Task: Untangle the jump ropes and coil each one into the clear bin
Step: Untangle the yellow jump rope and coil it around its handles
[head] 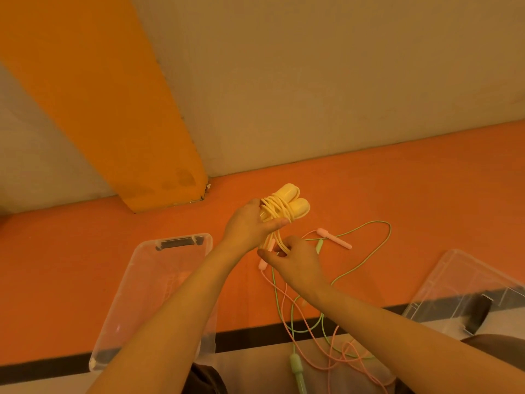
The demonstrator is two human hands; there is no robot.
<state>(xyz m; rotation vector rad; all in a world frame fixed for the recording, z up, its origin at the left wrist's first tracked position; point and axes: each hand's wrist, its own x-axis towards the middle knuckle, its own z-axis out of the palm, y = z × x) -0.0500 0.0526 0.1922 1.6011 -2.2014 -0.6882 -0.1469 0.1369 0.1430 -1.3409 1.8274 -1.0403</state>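
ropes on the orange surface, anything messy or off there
Yes: the green rope and pink rope lie crossed over each other and trail off the front edge. The yellow rope is neatly wound in the left hand.

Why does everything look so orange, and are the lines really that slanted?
Head view: warm light tints the whole scene; the wide-angle lens tilts the wall and bends the table edge; the yellow rope is fairly sharp, while the clear bin shows soft glare.
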